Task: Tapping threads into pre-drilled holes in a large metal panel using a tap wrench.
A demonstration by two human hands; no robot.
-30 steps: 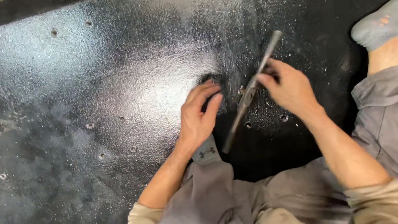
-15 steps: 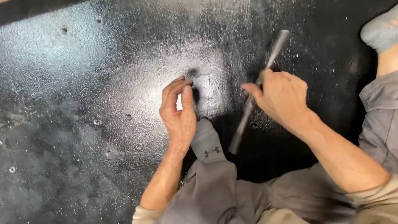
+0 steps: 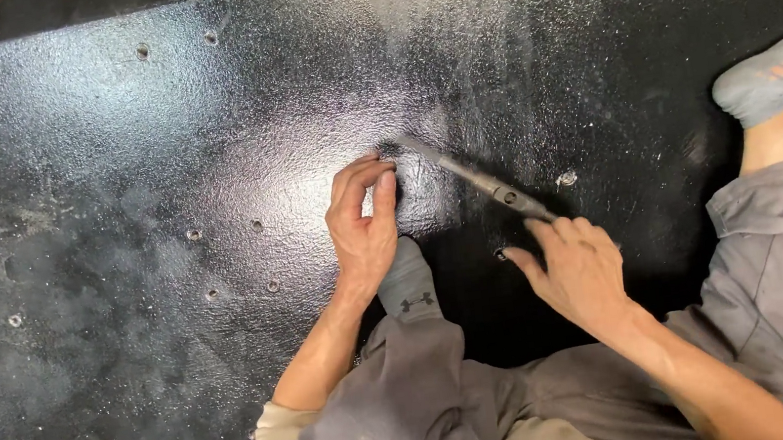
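Observation:
My left hand (image 3: 362,224) rests on a black textured metal plate (image 3: 109,185), its fingertips pinched together near a small dark spot (image 3: 390,149); whether something small is between them I cannot tell. My right hand (image 3: 572,267) grips the handle end of a grey metal hammer-like tool (image 3: 471,177). The tool slants up and left, and its head touches the plate just right of my left fingertips.
The plate has several small holes and bolt heads, such as one (image 3: 566,178) near the tool. My grey-trousered legs are folded on the plate, with one grey sock (image 3: 406,283) beside my left hand and the other foot (image 3: 782,73) at the right edge.
The tool was raised and slanting up to the right; it has swung down to the left onto the plate beside my left fingertips. My left hand stayed in place.

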